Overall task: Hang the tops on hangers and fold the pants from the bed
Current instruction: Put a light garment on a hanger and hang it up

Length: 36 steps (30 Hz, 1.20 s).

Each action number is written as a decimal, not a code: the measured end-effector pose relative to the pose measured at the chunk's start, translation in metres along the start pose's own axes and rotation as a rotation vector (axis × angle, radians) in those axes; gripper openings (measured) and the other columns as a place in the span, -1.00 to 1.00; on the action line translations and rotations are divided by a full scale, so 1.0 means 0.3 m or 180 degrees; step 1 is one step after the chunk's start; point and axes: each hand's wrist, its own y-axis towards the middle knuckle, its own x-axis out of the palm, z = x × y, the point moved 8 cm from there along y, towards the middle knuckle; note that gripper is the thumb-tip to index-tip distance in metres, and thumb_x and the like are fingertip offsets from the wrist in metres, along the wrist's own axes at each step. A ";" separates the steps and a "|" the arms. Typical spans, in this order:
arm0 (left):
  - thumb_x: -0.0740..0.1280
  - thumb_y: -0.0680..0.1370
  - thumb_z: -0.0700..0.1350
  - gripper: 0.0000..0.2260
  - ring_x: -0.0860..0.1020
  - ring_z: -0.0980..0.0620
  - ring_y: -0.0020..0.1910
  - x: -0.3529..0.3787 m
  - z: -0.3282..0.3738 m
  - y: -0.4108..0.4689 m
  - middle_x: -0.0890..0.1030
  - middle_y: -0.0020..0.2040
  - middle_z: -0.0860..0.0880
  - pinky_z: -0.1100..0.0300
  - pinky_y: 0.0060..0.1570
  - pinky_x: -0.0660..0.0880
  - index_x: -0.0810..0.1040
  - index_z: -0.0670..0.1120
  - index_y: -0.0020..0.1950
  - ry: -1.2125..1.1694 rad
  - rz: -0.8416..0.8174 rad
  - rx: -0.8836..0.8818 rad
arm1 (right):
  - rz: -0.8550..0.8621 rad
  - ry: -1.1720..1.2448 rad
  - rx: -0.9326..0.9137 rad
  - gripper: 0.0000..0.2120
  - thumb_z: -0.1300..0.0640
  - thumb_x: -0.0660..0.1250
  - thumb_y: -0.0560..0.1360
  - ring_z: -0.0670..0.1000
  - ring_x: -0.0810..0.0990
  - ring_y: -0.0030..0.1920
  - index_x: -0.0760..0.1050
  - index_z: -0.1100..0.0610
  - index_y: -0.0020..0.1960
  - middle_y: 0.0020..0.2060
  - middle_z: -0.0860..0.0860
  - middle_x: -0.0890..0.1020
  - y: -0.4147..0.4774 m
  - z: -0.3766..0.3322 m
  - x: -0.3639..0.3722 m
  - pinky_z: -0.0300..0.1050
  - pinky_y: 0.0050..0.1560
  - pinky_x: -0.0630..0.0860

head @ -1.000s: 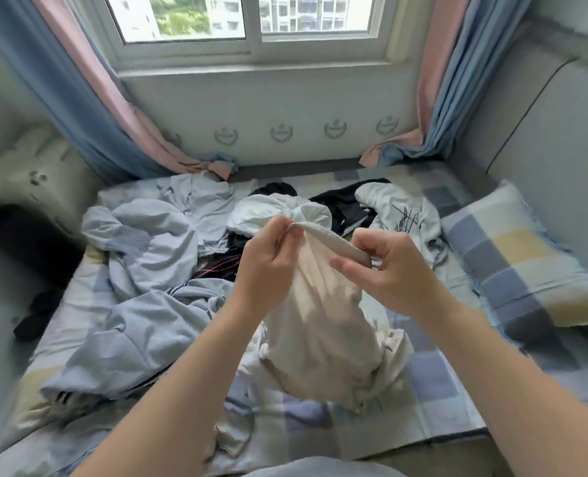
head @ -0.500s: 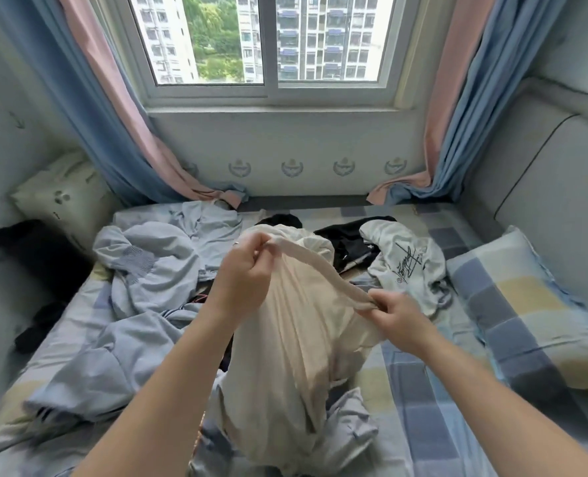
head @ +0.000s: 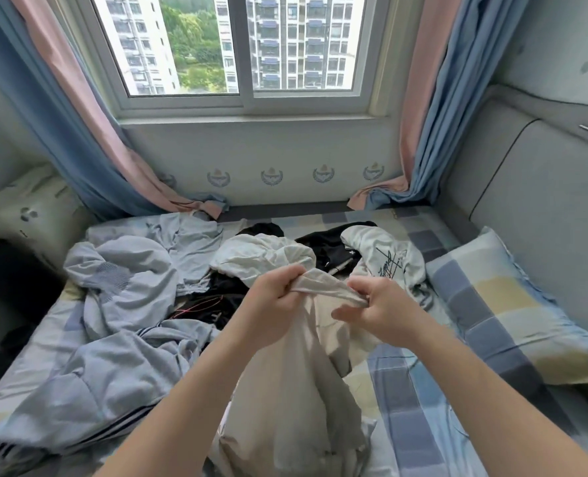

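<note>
**Checked bed (head: pixel 423 418) under the window (head: pixel 241 46): beige garment held up by its edge**

Clothes lie strewn across the sheet. A heap of pale blue-grey garments (head: pixel 113 304) is on the left, black clothes (head: pixel 327 246) and a crumpled white piece (head: pixel 261 256) sit toward the far wall, and a white printed top (head: pixel 385 266) lies just beside the checked pillow (head: pixel 512 304).

The person stands at the near side with a beige garment (head: pixel 296 390) lifted in front of them. The left hand (head: pixel 271 301) is fisted round one end of its upper edge. The right hand (head: pixel 378 311) pinches the same edge a little way along, so the two hands are close together with a short band of cloth taut between them. The rest of the garment hangs down in loose folds and its lower end bunches on the sheet.

The band looks like a waistband or a hem, but I cannot tell whether this is a top or a pair of pants.

It seems to be the sorting-out step: finding the edge and working out which way the piece goes. Next, the hands should probably slide apart along that edge until the cloth hangs flat. The bunched lower end would need shaking free. Only then does folding or hanging make sense. I can make out no hanger clearly on the bed.
</note>
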 end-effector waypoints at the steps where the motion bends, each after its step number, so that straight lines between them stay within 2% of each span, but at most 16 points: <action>1: 0.22 0.49 -0.22 -0.88 0.32 0.14 -0.37 -0.005 0.021 0.005 0.38 -0.36 0.06 0.26 -0.36 0.24 0.46 -0.24 -0.20 -0.0160 0.0090 0.0012 | -0.0029 -0.0035 0.0081 -0.73 0.05 0.52 0.44 -0.18 0.40 -0.45 0.46 0.03 -0.30 -0.47 -0.19 0.48 -0.005 0.035 0.014 -0.28 -0.38 0.31; 3: 0.22 0.50 -0.20 -0.87 0.33 0.17 -0.39 -0.026 0.061 0.015 0.40 -0.39 0.09 0.33 -0.38 0.24 0.49 -0.20 -0.21 -0.0430 0.0251 0.0115 | -0.0012 0.0019 0.0300 -0.74 0.03 0.45 0.43 -0.18 0.35 -0.45 0.43 -0.02 -0.35 -0.50 -0.19 0.44 -0.018 0.117 0.045 -0.20 -0.35 0.29; 6: 0.26 0.51 -0.17 -0.84 0.38 0.05 -0.31 -0.076 0.106 0.029 0.46 -0.31 -0.15 0.20 -0.32 0.28 0.52 -0.25 -0.17 -0.0655 0.0452 0.0291 | -0.0007 0.0109 0.0872 -0.79 0.03 0.43 0.43 -0.13 0.40 -0.39 0.50 -0.12 -0.35 -0.49 -0.21 0.48 -0.049 0.268 0.091 -0.09 -0.27 0.35; 7: 0.25 0.50 -0.17 -0.84 0.36 0.03 -0.31 -0.098 0.113 0.032 0.44 -0.32 -0.15 0.19 -0.33 0.28 0.50 -0.27 -0.18 -0.0775 0.0564 0.0315 | -0.0060 0.0161 0.0994 -0.78 0.07 0.43 0.47 -0.10 0.45 -0.35 0.54 -0.13 -0.33 -0.47 -0.21 0.52 -0.063 0.310 0.106 -0.07 -0.24 0.41; 9: 0.24 0.50 -0.19 -0.86 0.35 0.06 -0.31 -0.146 0.109 0.040 0.43 -0.33 -0.05 0.25 -0.35 0.28 0.49 -0.23 -0.21 -0.0921 0.0845 0.0276 | -0.0193 0.0333 0.1157 -0.87 0.14 0.42 0.53 -0.02 0.52 -0.24 0.63 0.05 -0.20 -0.34 -0.10 0.59 -0.087 0.379 0.134 0.00 -0.15 0.48; 11: 0.24 0.51 -0.19 -0.85 0.35 0.11 -0.33 -0.187 0.078 0.053 0.44 -0.35 0.02 0.32 -0.35 0.29 0.51 -0.22 -0.21 -0.0902 0.1057 0.0172 | -0.0115 0.0577 0.1173 -0.85 0.18 0.40 0.56 0.04 0.49 -0.20 0.61 0.27 -0.09 -0.28 0.08 0.58 -0.098 0.413 0.132 -0.02 -0.14 0.40; 14: 0.23 0.60 -0.26 -0.83 0.35 0.12 -0.37 -0.210 -0.007 0.081 0.44 -0.33 -0.03 0.27 -0.36 0.28 0.51 -0.24 -0.17 -0.0616 0.1083 -0.0159 | 0.0193 0.0824 0.1075 -0.87 0.24 0.32 0.61 0.02 0.41 -0.21 0.55 0.29 -0.07 -0.27 0.10 0.51 -0.091 0.387 0.081 -0.07 -0.16 0.31; 16: 0.24 0.62 -0.28 -0.84 0.41 0.21 -0.41 -0.194 -0.062 0.090 0.51 -0.28 0.01 0.36 -0.39 0.33 0.55 -0.14 -0.11 -0.0201 0.0981 -0.0425 | 0.0290 0.0813 0.0894 -0.85 0.28 0.25 0.62 0.00 0.39 -0.23 0.52 0.30 -0.09 -0.28 0.10 0.49 -0.068 0.320 0.036 -0.06 -0.16 0.31; 18: 0.36 0.61 -0.16 -0.93 0.57 0.27 -0.15 -0.144 -0.099 0.082 0.61 -0.06 0.06 0.41 -0.23 0.44 0.57 -0.04 0.08 -0.0023 0.0682 -0.0635 | 0.0364 0.0809 0.0628 -0.80 0.32 0.24 0.61 -0.03 0.34 -0.30 0.45 0.31 -0.19 -0.35 0.06 0.42 -0.044 0.226 -0.003 -0.08 -0.23 0.28; 20: 0.46 0.53 0.01 -0.65 0.53 0.25 0.15 -0.062 -0.115 0.069 0.56 0.17 0.16 0.34 0.04 0.47 0.52 0.04 0.29 0.0091 0.0101 -0.0609 | 0.0416 0.0850 0.0356 -0.72 0.30 0.27 0.61 -0.07 0.27 -0.37 0.39 0.28 -0.27 -0.42 -0.02 0.34 -0.022 0.125 -0.034 -0.16 -0.33 0.22; 22: 0.48 0.43 0.19 -0.45 0.45 0.35 0.22 0.042 -0.108 0.045 0.49 0.25 0.29 0.35 0.13 0.43 0.45 0.15 0.38 0.0226 -0.0574 -0.0581 | 0.0432 0.0859 0.0099 -0.69 0.24 0.31 0.61 -0.10 0.26 -0.43 0.42 0.25 -0.30 -0.47 -0.06 0.33 -0.005 0.033 -0.054 -0.21 -0.40 0.20; 24: 0.50 0.46 0.16 -0.52 0.50 0.33 0.18 0.124 -0.099 0.029 0.56 0.21 0.25 0.28 0.16 0.45 0.51 0.13 0.34 0.0312 -0.0946 -0.0494 | 0.0474 0.0890 -0.0103 -0.70 0.20 0.34 0.60 -0.10 0.30 -0.43 0.50 0.18 -0.31 -0.48 -0.08 0.37 0.009 -0.042 -0.074 -0.17 -0.41 0.23; 27: 0.37 0.59 -0.04 -0.81 0.56 0.00 -0.10 0.147 -0.057 0.040 0.63 -0.09 -0.05 -0.06 0.03 0.49 0.60 -0.16 0.06 0.0040 -0.0675 -0.0282 | 0.0581 0.0949 -0.0346 -0.79 0.16 0.38 0.59 -0.05 0.39 -0.35 0.60 0.17 -0.22 -0.42 0.05 0.48 0.021 -0.115 -0.102 -0.09 -0.33 0.33; 29: 0.29 0.62 -0.07 -0.75 0.43 -0.05 -0.25 0.113 -0.028 0.055 0.52 -0.24 -0.12 0.01 -0.16 0.41 0.57 -0.27 -0.05 -0.0117 -0.0312 -0.0185 | 0.0582 0.1040 -0.0401 -0.83 0.12 0.43 0.55 -0.05 0.40 -0.33 0.60 0.18 -0.17 -0.39 0.06 0.50 0.023 -0.121 -0.110 -0.11 -0.32 0.35; 33: 0.23 0.68 -0.17 -0.74 0.37 0.08 -0.33 0.032 0.019 0.078 0.43 -0.32 0.01 0.15 -0.26 0.31 0.51 -0.26 -0.15 -0.0353 0.0114 -0.0120 | 0.0152 0.1071 0.0048 -0.72 -0.11 0.52 0.35 -0.06 0.45 -0.35 0.57 0.09 -0.18 -0.37 -0.03 0.52 0.017 -0.010 -0.074 -0.16 -0.35 0.36; 36: 0.20 0.70 -0.16 -0.71 0.33 0.02 -0.31 -0.028 0.037 0.095 0.38 -0.30 -0.07 0.13 -0.26 0.27 0.45 -0.29 -0.16 -0.0583 0.0416 -0.0084 | -0.0265 0.0855 0.0412 -0.84 -0.01 0.51 0.35 -0.09 0.47 -0.37 0.58 0.03 -0.28 -0.40 -0.13 0.53 -0.013 0.115 0.005 -0.22 -0.33 0.41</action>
